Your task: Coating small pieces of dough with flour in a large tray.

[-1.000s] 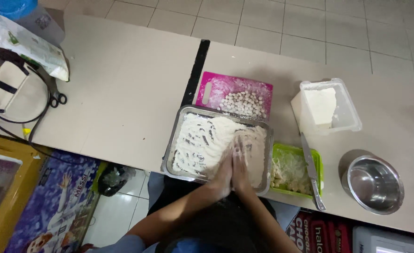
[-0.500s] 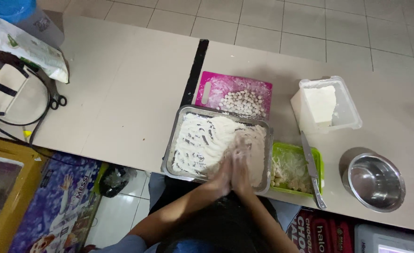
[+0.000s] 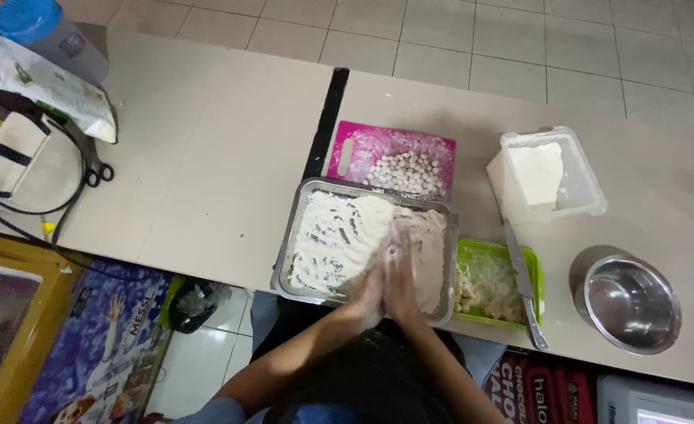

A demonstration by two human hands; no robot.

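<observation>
My left hand (image 3: pixel 369 292) and my right hand (image 3: pixel 401 268) are pressed palm to palm, both dusted white, over the near right part of a metal tray (image 3: pixel 285 243) filled with flour. What lies between the palms is hidden. Beyond the tray, a pink cutting board (image 3: pixel 358 149) carries several small white dough balls (image 3: pixel 410 172). To the right of the tray a green container (image 3: pixel 468 250) holds pale dough pieces, and a knife (image 3: pixel 524 286) rests across its right edge.
A clear plastic box (image 3: pixel 582 180) with a white block (image 3: pixel 527 177) stands at the back right. A steel bowl (image 3: pixel 628 302) sits near the right front edge. At far left lie a bag (image 3: pixel 9 161), scissors (image 3: pixel 95 169) and a flour packet (image 3: pixel 44 82).
My pressed hands have shifted slightly over the tray, still palm to palm. Nothing else has moved.
</observation>
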